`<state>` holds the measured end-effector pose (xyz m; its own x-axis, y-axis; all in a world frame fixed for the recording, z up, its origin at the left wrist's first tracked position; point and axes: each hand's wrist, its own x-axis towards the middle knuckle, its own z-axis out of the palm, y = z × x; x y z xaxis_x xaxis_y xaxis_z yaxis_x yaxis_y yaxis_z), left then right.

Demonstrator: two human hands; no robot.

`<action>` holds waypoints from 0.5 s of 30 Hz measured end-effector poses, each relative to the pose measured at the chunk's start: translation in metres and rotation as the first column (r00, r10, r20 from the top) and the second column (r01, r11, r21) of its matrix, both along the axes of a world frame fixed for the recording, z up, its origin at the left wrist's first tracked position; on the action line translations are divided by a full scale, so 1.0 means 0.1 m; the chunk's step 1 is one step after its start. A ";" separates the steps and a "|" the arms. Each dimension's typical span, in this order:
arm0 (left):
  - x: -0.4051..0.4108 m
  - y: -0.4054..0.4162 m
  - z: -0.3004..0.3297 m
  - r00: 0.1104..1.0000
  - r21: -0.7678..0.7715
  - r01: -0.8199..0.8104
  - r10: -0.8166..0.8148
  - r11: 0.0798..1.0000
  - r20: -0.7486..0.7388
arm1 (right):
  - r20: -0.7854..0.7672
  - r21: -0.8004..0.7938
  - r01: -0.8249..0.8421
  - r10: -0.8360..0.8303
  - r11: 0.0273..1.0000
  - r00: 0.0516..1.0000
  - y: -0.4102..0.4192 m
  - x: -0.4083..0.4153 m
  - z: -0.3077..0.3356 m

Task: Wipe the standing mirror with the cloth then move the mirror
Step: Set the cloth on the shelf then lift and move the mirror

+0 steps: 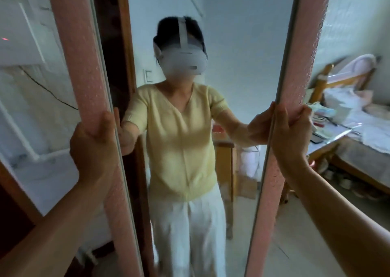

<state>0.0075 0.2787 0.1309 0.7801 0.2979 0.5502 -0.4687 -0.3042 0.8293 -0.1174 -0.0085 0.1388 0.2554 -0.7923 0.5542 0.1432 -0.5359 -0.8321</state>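
Pale walls close round me, with a wooden bed (356,99) heaped with cloths and papers far off to the right and a white pipe (27,141) low on the left wall. Right before me, near and filling the middle, stands the mirror (221,44) in its pink frame, showing my yellow top and white trousers. My left hand (92,145) grips the left frame edge, fingers curled round behind it, while my right hand (290,129) grips the right edge likewise, thumb on the front.
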 end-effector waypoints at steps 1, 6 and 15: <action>-0.01 -0.10 0.00 0.999 -0.002 0.033 -0.033 0.999 -0.002 | 0.003 -0.007 0.038 -0.038 0.999 0.999 -0.06 -0.11 -0.01; -0.12 -0.58 0.00 0.988 0.054 0.155 -0.155 0.986 0.003 | 0.011 -0.009 0.183 -0.183 0.983 0.983 -0.30 -0.61 0.00; -0.56 -1.76 0.01 0.909 0.050 0.414 -0.410 0.909 -0.068 | 0.027 0.024 0.374 -0.375 0.927 0.927 -0.97 -1.66 0.01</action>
<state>-0.0486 0.1023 0.1320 0.8553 -0.0897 0.5103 -0.5181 -0.1453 0.8429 -0.2835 -0.1053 0.1403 -0.0785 -0.8368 0.5419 -0.0398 -0.5405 -0.8404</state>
